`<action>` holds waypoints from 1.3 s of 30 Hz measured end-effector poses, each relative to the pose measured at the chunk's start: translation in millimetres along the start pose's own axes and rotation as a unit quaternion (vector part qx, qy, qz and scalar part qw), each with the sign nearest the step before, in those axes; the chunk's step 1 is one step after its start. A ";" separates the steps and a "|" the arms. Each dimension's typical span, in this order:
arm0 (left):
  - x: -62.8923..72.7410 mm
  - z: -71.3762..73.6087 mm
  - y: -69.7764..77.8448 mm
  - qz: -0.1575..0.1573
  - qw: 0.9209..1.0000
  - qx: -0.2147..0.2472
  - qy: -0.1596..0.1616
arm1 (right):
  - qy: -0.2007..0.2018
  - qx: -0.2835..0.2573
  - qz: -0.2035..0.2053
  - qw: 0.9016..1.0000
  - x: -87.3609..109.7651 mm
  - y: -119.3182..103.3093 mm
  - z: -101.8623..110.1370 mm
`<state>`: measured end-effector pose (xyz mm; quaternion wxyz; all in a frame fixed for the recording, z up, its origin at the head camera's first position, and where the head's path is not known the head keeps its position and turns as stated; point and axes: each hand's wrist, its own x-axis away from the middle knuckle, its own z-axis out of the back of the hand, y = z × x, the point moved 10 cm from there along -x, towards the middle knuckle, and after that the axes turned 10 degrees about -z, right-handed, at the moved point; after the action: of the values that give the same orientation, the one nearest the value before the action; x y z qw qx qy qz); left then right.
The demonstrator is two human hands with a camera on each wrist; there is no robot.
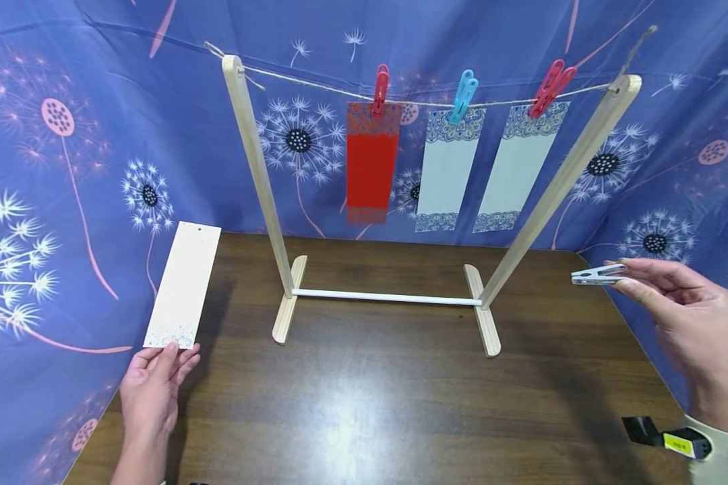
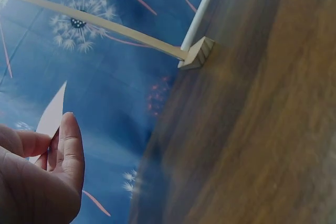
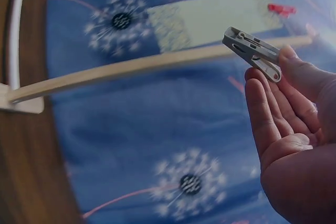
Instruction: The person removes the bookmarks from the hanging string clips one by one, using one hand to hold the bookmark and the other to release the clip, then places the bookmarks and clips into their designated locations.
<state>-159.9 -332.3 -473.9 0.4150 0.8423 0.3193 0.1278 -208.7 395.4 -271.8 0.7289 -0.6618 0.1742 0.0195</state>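
My left hand (image 1: 153, 387) pinches the patterned lower end of a cream paper bookmark (image 1: 183, 286), which stands up from the fingers with a small hole at its top. Over at the right, my right hand (image 1: 691, 316) holds a pale grey clothespin (image 1: 598, 274) by its handle ends, between thumb and fingers. In the right wrist view the clothespin (image 3: 252, 52) points away from the hand. Between the hands, a twine line (image 1: 315, 87) carries a red bookmark (image 1: 371, 172) and two white bookmarks (image 1: 449, 175) with patterned ends. Red clothespins (image 1: 381, 91) and a blue clothespin (image 1: 464, 96) fasten them.
The line is strung between two wooden posts (image 1: 256, 162) with flat feet (image 1: 482, 310), joined low down by a white rod (image 1: 385, 296). This rack stands on a brown wooden table (image 1: 364, 391). Blue dandelion-print cloth (image 1: 85, 202) hangs behind and at both sides.
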 end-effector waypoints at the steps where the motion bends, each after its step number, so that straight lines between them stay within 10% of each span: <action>1: 0.0 2.4 -0.8 0.004 1.000 -0.007 0.005 | 0.001 -0.002 -0.011 1.000 1.9 7.2 2.7; 10: 2.0 23.0 -10.9 0.056 0.997 -0.061 0.012 | -0.072 -0.169 -0.049 0.982 11.2 58.5 13.1; 39: 4.1 58.8 -25.5 0.136 0.970 -0.179 -0.092 | -0.155 -0.316 -0.189 0.917 39.7 183.1 34.1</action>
<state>-139.6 -354.4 -530.6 0.5656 0.7977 0.1343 0.1603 -211.1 443.0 -456.1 0.4896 -0.8670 -0.0847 0.0380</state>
